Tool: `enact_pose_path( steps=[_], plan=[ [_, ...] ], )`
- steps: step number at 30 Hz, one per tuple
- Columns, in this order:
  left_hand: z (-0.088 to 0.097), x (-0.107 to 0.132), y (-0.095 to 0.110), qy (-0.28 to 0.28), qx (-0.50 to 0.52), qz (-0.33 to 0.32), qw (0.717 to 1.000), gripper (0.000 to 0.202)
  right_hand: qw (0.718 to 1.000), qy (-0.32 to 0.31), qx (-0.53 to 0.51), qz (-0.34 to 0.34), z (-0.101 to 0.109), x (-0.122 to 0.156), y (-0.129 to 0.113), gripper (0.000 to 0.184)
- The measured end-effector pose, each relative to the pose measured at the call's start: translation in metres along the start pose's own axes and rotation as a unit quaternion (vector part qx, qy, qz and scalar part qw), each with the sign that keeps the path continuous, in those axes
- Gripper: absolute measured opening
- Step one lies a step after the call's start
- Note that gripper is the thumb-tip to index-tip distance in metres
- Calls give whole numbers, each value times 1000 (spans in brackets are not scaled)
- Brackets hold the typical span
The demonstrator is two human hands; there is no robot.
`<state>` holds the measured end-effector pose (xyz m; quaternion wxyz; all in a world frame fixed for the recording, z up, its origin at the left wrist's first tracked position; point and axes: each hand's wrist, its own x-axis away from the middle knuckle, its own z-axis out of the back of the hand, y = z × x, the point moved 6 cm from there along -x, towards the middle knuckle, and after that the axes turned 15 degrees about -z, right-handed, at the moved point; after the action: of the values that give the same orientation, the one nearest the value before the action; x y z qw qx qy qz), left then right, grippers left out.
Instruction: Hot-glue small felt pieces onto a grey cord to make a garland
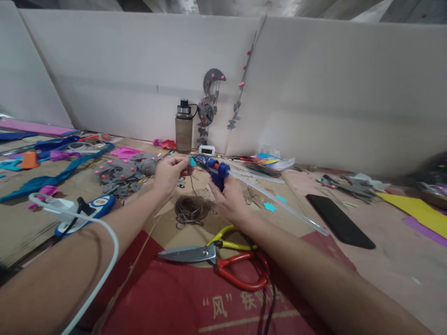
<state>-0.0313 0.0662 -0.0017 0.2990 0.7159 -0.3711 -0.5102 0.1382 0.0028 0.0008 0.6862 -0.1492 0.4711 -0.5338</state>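
Observation:
My right hand [228, 197] is wrapped round a blue hot glue gun [218, 172], with a long clear glue stick [279, 201] running out of its back toward the lower right. Pinched in my left hand [171, 174] is a small teal cutout [193, 162], close to the gun's nozzle. A dark cord hangs from that spot to a coil of grey-brown cord [188, 210] on the cardboard below. Open-bladed scissors [216, 253] with one yellow and one red handle lie nearer to me, under my right forearm. Two teal cutouts [270, 206] rest right of the gun.
A water bottle [183, 130] stands by the white partition [314, 83], where grey felt moon ornaments [206, 111] hang. Grey felt pieces [120, 174] and a blue-white power strip [87, 213] lie left. A black phone [338, 221] is right. A white cable [113, 242] crosses my left forearm.

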Motion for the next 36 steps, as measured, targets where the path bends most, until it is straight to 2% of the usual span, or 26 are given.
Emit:
enact_pose_path(
  steps=[14,27,36],
  plan=[
    [-1,1,1,-2,-3,1,1000,31,1000,10,-2,0,1,0,0,23],
    [1,1,2,16,-18,6,1000,30,1000,-2,4,10,-1,5,-6,26],
    [1,0,2,7,-11,-9,1000,26,1000,-12,-5,10,-2,3,-4,26]
  ],
)
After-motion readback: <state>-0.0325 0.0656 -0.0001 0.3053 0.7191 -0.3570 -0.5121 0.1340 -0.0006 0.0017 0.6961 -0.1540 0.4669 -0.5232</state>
